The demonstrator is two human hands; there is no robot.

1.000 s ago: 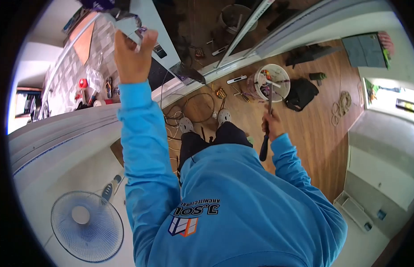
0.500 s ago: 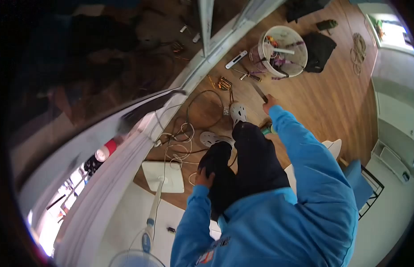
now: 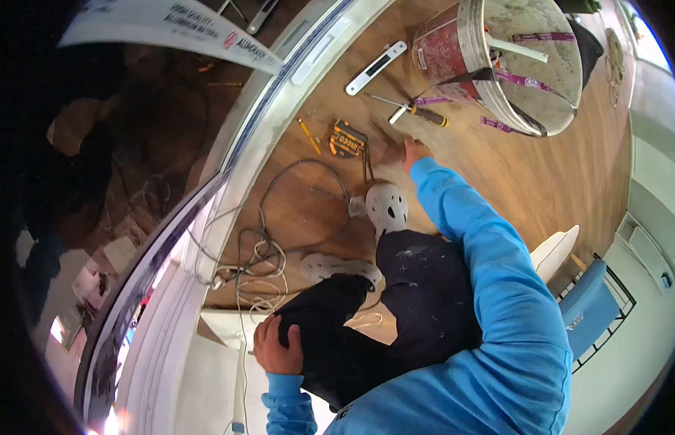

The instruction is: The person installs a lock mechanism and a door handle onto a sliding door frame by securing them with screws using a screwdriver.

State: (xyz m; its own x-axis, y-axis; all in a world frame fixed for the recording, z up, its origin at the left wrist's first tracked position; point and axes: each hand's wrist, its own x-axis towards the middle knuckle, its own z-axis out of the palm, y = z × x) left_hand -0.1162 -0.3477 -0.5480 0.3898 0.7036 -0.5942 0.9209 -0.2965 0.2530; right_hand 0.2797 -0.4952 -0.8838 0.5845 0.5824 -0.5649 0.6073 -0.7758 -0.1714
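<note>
My right hand (image 3: 414, 154) is closed around the end of a flat, dark blade-like tool (image 3: 388, 138), blurred and held low over the wooden floor; its handle is hidden in my fingers. Close by lie a screwdriver (image 3: 430, 116) with a yellow-and-black handle and an orange-and-black tape measure (image 3: 348, 139). A yellow pencil (image 3: 309, 137) is left of the tape measure. My left hand (image 3: 279, 348) rests on my bent knee (image 3: 316, 319), fingers stretched over the dark trousers, holding nothing.
A stained bucket (image 3: 453, 47) with purple straps stands ahead on the right. Beside it lies a white long tool (image 3: 376, 68). Tangled cables (image 3: 261, 254) spread by my shoes (image 3: 387, 206). A window frame (image 3: 279, 94) runs along the left.
My view has come lower and closer to the floor. My right hand with the blade-like tool has moved left towards the tape measure; my left hand stays on the knee.
</note>
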